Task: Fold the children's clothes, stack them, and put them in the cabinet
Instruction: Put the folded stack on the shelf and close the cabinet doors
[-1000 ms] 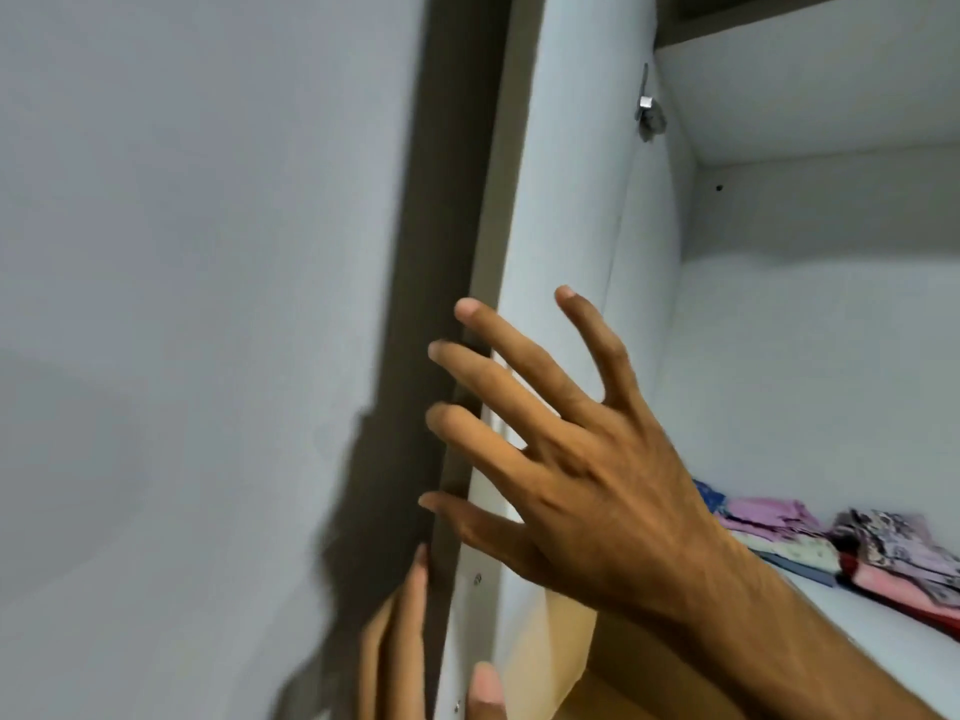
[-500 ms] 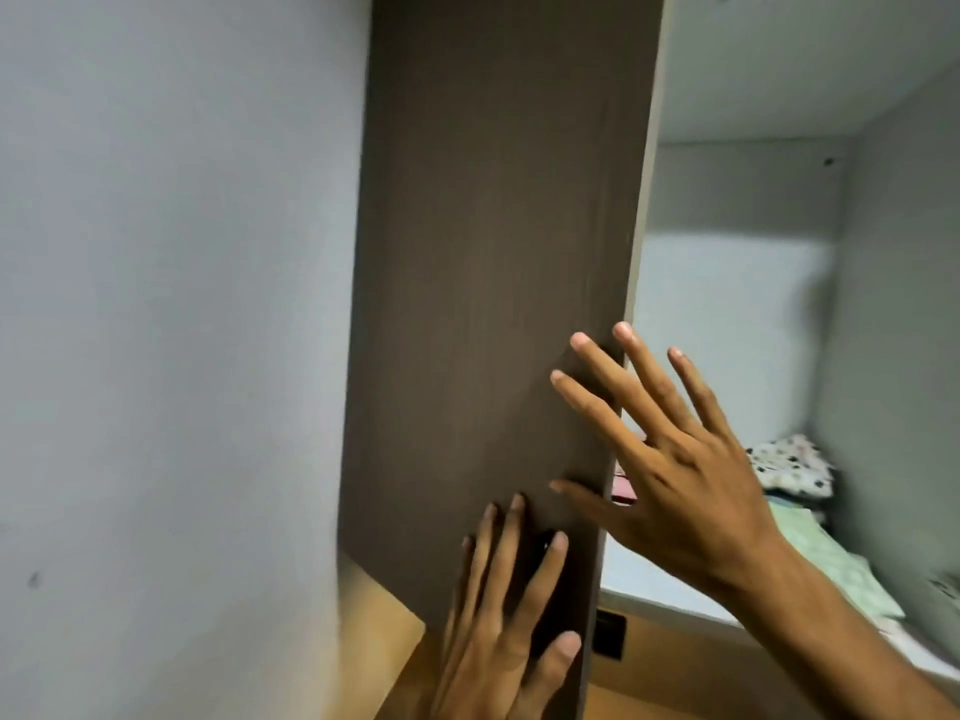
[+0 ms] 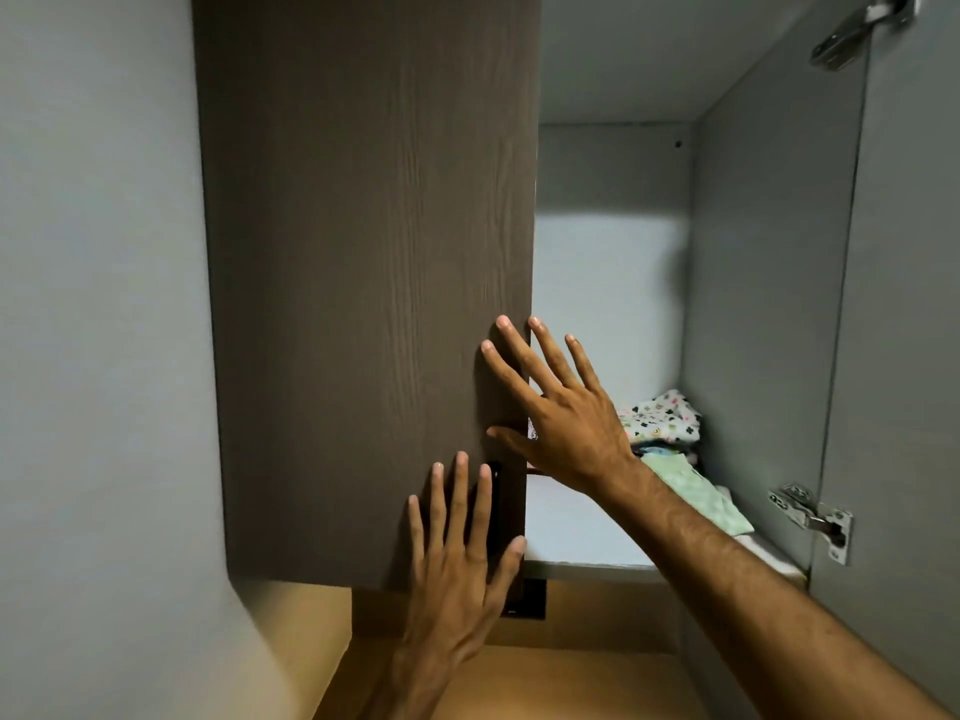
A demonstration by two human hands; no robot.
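A dark wood-grain cabinet door (image 3: 363, 278) stands in front of me, covering the left half of the cabinet. My left hand (image 3: 460, 543) presses flat on its lower right corner, fingers straight, over a black handle (image 3: 496, 506). My right hand (image 3: 558, 413) lies with spread straight fingers at the door's right edge. Behind it, inside the cabinet, a stack of folded children's clothes (image 3: 667, 423) rests at the back right of the white shelf (image 3: 576, 527), with a pale green piece (image 3: 696, 493) in front.
The right cabinet door (image 3: 904, 356) hangs open, grey inside, with hinges (image 3: 813, 514) at top and bottom. A grey wall (image 3: 98, 356) fills the left. A tan wooden panel (image 3: 597, 610) runs below the shelf.
The dark left door has swung across from edge-on to facing me. Both hands now lie flat against it. The view shifted right, showing the cabinet's right side and open door.
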